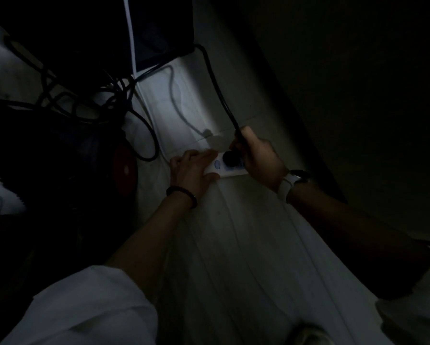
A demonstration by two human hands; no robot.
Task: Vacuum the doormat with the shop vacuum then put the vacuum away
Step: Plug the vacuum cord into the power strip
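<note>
The scene is very dark. A white power strip lies on the pale floor, with a round blue-lit button on its top. My left hand presses flat on the strip's left end. My right hand grips a black power cord just above its black plug, which sits at the strip's socket. The cord runs up and away to the dark body at top centre. The shop vacuum itself and the doormat cannot be made out.
A tangle of black cables lies at the left, beside a dark object with a red round part. A white cable snakes across the lit floor. A dark wall or panel fills the right side.
</note>
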